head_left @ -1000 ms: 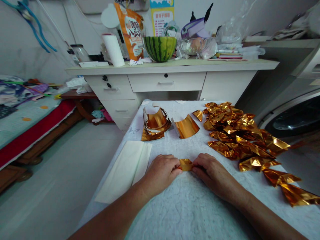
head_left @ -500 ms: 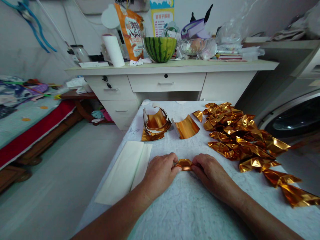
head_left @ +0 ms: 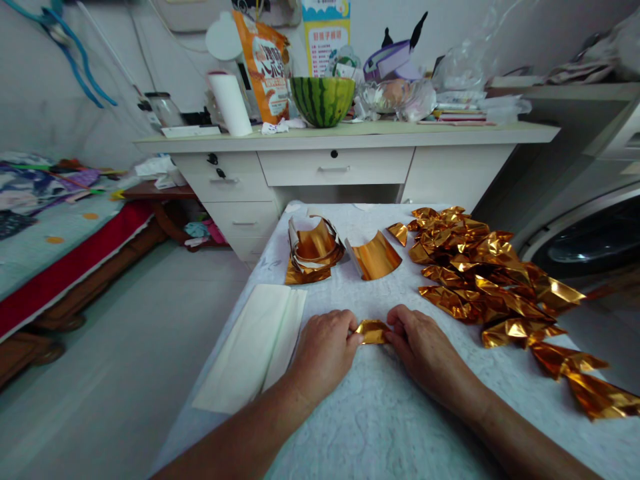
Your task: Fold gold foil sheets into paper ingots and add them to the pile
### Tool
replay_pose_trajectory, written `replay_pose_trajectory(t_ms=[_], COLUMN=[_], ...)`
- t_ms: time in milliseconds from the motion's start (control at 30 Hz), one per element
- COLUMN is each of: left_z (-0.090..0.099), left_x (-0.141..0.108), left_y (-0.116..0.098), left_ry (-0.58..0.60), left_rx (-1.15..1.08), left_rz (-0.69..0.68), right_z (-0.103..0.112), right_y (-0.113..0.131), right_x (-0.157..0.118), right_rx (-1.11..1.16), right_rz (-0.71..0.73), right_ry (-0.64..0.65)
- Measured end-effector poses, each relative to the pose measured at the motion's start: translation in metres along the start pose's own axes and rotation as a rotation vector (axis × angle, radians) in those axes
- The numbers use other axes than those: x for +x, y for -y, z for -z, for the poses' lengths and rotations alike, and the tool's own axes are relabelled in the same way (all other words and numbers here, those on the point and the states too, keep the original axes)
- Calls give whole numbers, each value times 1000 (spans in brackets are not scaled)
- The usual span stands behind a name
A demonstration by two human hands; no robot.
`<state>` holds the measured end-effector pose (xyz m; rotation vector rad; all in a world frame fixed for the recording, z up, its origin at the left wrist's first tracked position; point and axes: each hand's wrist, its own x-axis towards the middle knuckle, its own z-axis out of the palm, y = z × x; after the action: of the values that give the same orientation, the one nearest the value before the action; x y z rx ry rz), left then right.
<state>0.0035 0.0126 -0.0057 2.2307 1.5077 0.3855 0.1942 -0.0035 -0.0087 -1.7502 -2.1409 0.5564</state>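
Between my two hands lies a small folded piece of gold foil paper (head_left: 373, 331), low over the cloth-covered table. My left hand (head_left: 327, 343) pinches its left end between thumb and fingers. At its right end, my right hand (head_left: 417, 340) holds it with thumb and bent forefinger. Beyond the hands are a curled gold sheet (head_left: 375, 257) and a stack of curled gold paper (head_left: 316, 247). To the right spreads a pile of folded gold foil pieces (head_left: 465, 260). Folded pale paper (head_left: 250, 347) lies beside my left forearm.
The table (head_left: 345, 427) reaches toward a white desk (head_left: 333, 167) with drawers. Half a watermelon (head_left: 323, 101), an orange snack bag (head_left: 265, 67) and a white paper roll (head_left: 231, 103) stand on it. A bed (head_left: 60, 247) is at left, a front-loading washing machine (head_left: 595, 193) at right.
The foil piece has tilted and its folded faces look different between my fingers. My right fingers have lifted and shifted slightly on its end. The view has moved a little.
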Motion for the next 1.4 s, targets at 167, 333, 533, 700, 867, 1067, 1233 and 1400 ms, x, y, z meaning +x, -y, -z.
replay_pose_trajectory(t_ms=[167, 333, 533, 700, 867, 1067, 1233, 1400], left_z=[-1, -2, -2, -1, -3, -2, 0, -2], left_x=[1, -1, -3, -2, -4, -3, -3, -2], left_y=[0, 0, -2, -3, -2, -3, -10, -13], left_ry=[0, 6, 11, 18, 20, 13, 9, -21], left_rx=[-4, 9, 27, 27, 41, 59, 81, 128], left_rz=[-2, 1, -18, -26, -34, -39, -8, 6], right_z=[-3, -4, -2, 0, 1, -1, -4, -5], right_y=[0, -2, -3, 1, 6, 8, 9, 8], right_x=[1, 1, 0, -1, -1, 0, 2, 4], right_rx=[-11, 11, 14, -46, -84, -171, -222, -253], right_rz=[-13, 25, 97, 111, 94, 72, 72, 68], right_ry=[-38, -65, -38, -26, 1, -1, -11, -8])
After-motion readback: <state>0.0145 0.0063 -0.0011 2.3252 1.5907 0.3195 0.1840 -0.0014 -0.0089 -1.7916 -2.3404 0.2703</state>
